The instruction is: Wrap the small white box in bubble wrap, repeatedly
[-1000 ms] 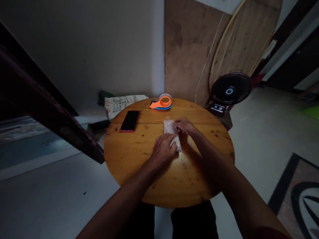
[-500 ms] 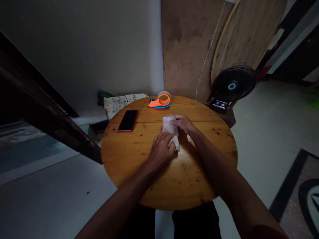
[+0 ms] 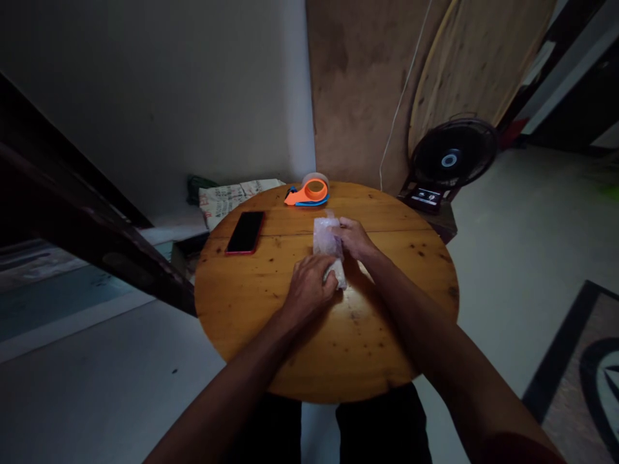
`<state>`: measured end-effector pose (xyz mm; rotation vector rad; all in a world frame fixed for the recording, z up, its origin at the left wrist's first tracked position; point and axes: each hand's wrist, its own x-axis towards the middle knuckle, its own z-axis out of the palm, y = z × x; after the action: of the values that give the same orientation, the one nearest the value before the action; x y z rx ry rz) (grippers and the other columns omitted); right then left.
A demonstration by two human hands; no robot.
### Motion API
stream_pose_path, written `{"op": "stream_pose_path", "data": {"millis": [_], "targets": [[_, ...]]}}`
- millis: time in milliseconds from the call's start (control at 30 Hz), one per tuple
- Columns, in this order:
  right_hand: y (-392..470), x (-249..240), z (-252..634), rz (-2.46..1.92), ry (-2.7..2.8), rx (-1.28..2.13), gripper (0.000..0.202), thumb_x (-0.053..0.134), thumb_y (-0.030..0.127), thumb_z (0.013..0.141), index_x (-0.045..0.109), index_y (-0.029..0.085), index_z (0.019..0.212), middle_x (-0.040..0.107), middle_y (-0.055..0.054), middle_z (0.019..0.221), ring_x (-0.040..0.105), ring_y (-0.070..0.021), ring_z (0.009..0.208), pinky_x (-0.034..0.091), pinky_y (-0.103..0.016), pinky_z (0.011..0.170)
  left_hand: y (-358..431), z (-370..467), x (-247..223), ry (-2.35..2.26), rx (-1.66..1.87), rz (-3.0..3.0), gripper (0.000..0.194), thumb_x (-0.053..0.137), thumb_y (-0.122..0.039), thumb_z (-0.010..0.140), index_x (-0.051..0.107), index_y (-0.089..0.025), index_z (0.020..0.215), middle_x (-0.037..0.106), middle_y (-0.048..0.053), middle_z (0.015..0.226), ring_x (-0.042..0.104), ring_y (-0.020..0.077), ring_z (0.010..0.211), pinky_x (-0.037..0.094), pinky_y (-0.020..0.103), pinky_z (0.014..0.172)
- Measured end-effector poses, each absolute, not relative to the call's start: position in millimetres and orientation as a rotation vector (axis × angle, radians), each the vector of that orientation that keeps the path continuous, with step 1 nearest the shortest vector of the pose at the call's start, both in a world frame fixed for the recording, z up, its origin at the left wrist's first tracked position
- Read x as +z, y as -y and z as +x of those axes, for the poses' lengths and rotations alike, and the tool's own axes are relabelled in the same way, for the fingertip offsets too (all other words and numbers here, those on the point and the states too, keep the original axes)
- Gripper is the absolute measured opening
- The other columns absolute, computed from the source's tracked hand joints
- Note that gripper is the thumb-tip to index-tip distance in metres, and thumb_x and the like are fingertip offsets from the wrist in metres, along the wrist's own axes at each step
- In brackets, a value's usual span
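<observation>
A small packet in bubble wrap (image 3: 325, 238) lies on the round wooden table (image 3: 251, 303), its long side pointing away from me. My left hand (image 3: 312, 280) grips its near end, thumb on the right edge and fingers across the top. At the upper right side of the wrap, my right hand (image 3: 355, 237) pinches the plastic with thumb and fingers. What is inside the wrap cannot be made out. Beyond the packet stands an orange and blue tape dispenser (image 3: 308, 192) with a roll of clear tape.
A phone with a red edge (image 3: 245, 232) rests on the table's left side. Past the right rim stands a black fan (image 3: 449, 160). A printed sack (image 3: 227, 198) lies behind the table at left, and a wooden board (image 3: 362, 90) leans on the wall.
The view has shifted slightly. Both hands keep their hold on the bubble-wrapped packet, and a bit more of the wrap's loose far edge shows.
</observation>
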<state>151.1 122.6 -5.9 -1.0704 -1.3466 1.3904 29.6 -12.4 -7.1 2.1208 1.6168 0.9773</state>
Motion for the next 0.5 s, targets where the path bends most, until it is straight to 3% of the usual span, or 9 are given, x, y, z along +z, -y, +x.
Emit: {"op": "stream_pose_path", "data": {"millis": [300, 500], "targets": [[-113.9, 10.6, 156.4, -0.962, 1.465, 1.49, 0.028, 0.073, 0.033, 0.064, 0.055, 0.017, 0.078, 0.059, 0.003, 0.066, 0.052, -0.0097, 0.056, 0.042, -0.023, 0.055, 14.2, 29.8, -7.2, -1.809, 0.99, 2.056, 0.039, 0.053, -0.025, 0.082, 0.063, -0.024, 0.12, 0.056, 0.009, 0.118, 0.05, 0.0266, 0.112, 0.039, 0.041, 0.1], [-110.1, 20.0, 160.1, -0.896, 1.537, 1.57, 0.031, 0.077, 0.035, 0.062, 0.058, 0.017, 0.079, 0.061, 0.002, 0.067, 0.052, -0.0103, 0.057, 0.042, -0.024, 0.056, 12.1, 31.1, -8.5, -1.949, 1.136, 1.785, 0.072, 0.066, -0.033, 0.071, 0.041, -0.014, 0.136, 0.05, 0.015, 0.127, 0.046, 0.0306, 0.122, 0.037, 0.045, 0.106]]}}
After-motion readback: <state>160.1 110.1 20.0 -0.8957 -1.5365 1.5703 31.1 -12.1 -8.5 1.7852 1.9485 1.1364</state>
